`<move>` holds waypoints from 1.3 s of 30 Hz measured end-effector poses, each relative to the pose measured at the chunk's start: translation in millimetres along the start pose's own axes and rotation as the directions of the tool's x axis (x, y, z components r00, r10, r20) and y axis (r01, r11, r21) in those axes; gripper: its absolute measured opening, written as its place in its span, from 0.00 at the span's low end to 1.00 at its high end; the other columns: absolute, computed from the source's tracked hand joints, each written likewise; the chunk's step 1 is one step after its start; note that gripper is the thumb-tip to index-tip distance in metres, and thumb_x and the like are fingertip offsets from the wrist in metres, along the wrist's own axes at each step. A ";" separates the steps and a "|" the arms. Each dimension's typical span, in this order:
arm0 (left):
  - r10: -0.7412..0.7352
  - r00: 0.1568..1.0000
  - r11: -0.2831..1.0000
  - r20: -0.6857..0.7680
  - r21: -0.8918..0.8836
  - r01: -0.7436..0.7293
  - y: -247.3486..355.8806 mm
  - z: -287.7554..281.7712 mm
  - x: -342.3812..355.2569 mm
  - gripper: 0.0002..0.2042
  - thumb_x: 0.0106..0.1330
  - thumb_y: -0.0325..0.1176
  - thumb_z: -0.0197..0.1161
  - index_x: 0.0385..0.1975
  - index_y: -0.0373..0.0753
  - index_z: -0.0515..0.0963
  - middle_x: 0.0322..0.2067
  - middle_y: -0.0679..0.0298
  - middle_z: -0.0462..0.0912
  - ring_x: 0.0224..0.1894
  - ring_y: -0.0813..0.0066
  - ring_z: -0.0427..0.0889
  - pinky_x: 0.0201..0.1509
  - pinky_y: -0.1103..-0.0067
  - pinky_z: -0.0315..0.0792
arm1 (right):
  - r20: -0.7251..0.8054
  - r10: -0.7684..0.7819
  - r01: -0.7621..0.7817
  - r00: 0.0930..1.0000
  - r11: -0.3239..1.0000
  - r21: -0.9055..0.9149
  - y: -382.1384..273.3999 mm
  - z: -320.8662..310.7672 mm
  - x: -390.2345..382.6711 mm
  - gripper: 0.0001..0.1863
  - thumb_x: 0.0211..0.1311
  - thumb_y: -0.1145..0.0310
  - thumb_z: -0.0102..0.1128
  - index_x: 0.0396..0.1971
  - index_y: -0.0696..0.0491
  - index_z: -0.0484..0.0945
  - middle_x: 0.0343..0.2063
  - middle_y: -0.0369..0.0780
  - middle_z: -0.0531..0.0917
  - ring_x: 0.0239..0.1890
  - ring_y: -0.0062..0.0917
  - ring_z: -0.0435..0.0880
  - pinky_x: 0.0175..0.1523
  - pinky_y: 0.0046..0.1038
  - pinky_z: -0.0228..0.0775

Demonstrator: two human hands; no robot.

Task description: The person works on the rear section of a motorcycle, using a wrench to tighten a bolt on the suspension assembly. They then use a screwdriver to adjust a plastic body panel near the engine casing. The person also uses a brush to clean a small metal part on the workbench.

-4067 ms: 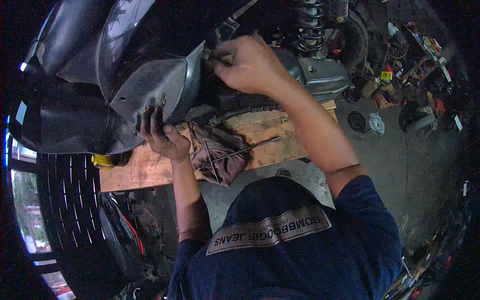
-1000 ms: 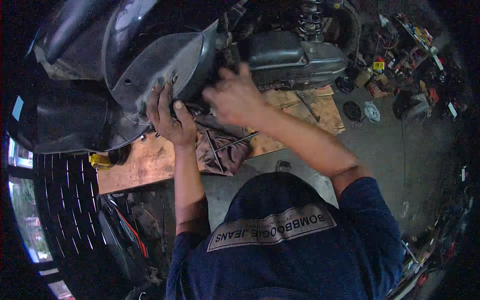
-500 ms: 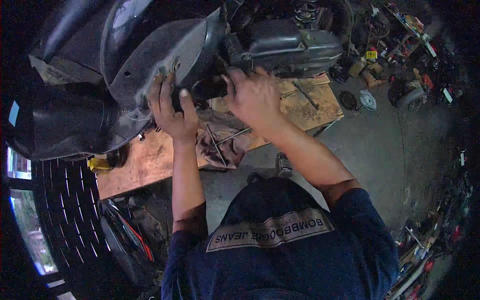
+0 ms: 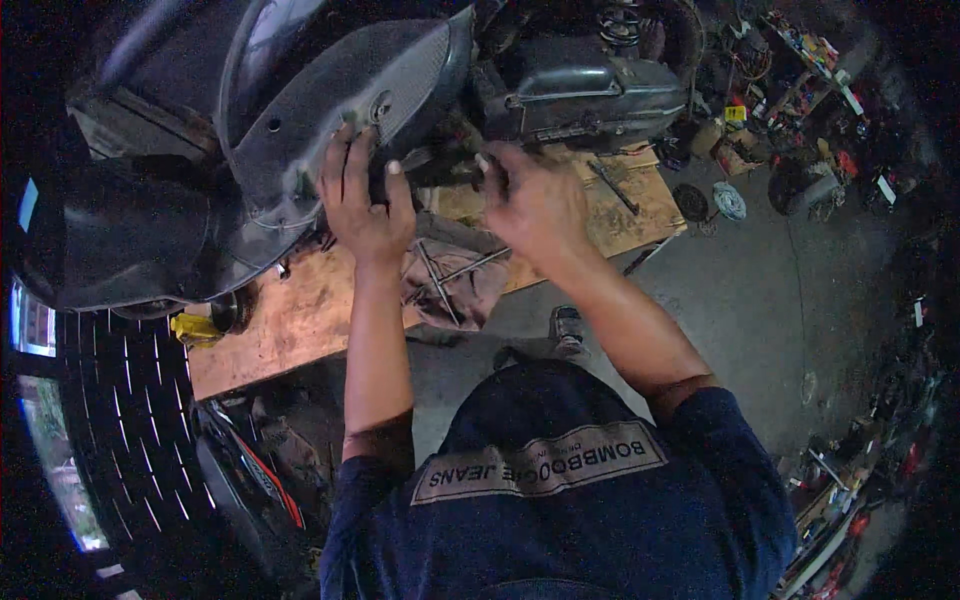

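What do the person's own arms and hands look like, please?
Both the left hand and the right hand are bare, without gloves, and no watch shows on either wrist. The forearms come bare out of the short sleeves of a dark blue shirt, which bears a pale, printed rectangle.

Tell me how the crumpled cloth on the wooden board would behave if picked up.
The cloth would probably hang floppy, given its loose folds. Being fabric, it is likely light for its size. The T-shaped metal tool lying on it could slide off if one side rose.
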State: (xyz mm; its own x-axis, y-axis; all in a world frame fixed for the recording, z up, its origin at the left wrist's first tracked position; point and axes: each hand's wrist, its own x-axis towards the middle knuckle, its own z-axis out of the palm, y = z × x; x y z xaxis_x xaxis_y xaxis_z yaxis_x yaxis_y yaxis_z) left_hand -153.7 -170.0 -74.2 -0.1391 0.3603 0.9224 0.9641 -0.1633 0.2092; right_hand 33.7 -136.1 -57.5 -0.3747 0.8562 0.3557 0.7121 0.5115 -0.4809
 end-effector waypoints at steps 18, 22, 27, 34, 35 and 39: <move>-0.009 1.000 1.000 -0.012 -0.019 0.009 -3.7 -3.6 -2.5 0.20 0.57 0.32 0.61 0.51 0.39 0.78 0.55 0.53 0.77 0.58 0.50 0.73 0.64 0.60 0.63 | -0.070 -0.114 0.133 0.991 0.906 0.402 -6.4 50.7 -25.4 0.20 0.56 0.64 0.63 0.48 0.56 0.80 0.35 0.50 0.85 0.39 0.43 0.86 0.46 0.36 0.76; -0.041 0.999 0.998 -0.008 -0.052 0.041 -6.3 1.7 -7.0 0.21 0.56 0.33 0.63 0.53 0.41 0.78 0.57 0.53 0.75 0.60 0.51 0.72 0.64 0.61 0.63 | -0.274 -0.095 0.181 0.957 0.933 0.311 6.1 62.9 -6.0 0.19 0.54 0.61 0.62 0.45 0.50 0.81 0.32 0.49 0.85 0.34 0.48 0.84 0.45 0.45 0.75; -0.037 0.999 0.998 0.001 -0.053 0.038 -7.6 0.0 -5.8 0.22 0.55 0.34 0.63 0.53 0.41 0.77 0.57 0.54 0.75 0.59 0.52 0.72 0.63 0.60 0.63 | -0.036 0.006 0.014 0.999 0.847 0.531 -4.7 36.0 1.2 0.15 0.57 0.65 0.62 0.45 0.50 0.82 0.36 0.49 0.86 0.35 0.45 0.85 0.44 0.41 0.76; -0.023 0.999 0.999 -0.022 -0.047 0.022 -9.2 3.2 -5.8 0.23 0.54 0.33 0.63 0.52 0.41 0.77 0.56 0.54 0.75 0.60 0.51 0.72 0.63 0.60 0.62 | 0.179 -0.020 -0.048 0.984 0.928 0.368 -5.1 20.1 2.3 0.13 0.57 0.62 0.65 0.39 0.52 0.83 0.36 0.49 0.86 0.38 0.46 0.85 0.43 0.39 0.76; -0.026 0.999 0.999 -0.020 -0.041 0.025 -8.2 3.0 -5.6 0.23 0.54 0.33 0.63 0.52 0.41 0.77 0.56 0.54 0.76 0.60 0.51 0.72 0.63 0.60 0.62 | 0.055 -0.030 0.005 0.998 0.916 0.401 -3.5 21.2 4.4 0.13 0.57 0.64 0.65 0.39 0.53 0.83 0.35 0.50 0.86 0.38 0.44 0.86 0.43 0.38 0.76; 0.001 1.000 1.000 -0.019 -0.011 -0.001 -10.3 5.1 -6.5 0.22 0.54 0.34 0.63 0.52 0.41 0.78 0.56 0.54 0.76 0.60 0.51 0.73 0.63 0.60 0.62 | -0.008 -0.075 0.073 0.997 0.940 0.334 -4.2 21.8 8.1 0.11 0.58 0.66 0.63 0.39 0.54 0.83 0.33 0.52 0.85 0.37 0.46 0.85 0.42 0.38 0.76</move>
State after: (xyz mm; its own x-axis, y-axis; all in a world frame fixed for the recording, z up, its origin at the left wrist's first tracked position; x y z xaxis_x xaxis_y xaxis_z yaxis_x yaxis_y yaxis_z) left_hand -161.6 -166.0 -84.0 -0.1426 0.3428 0.9285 0.9618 -0.1734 0.2117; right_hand 14.8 -129.7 -70.0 -0.4222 0.8151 0.3967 0.4437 0.5675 -0.6936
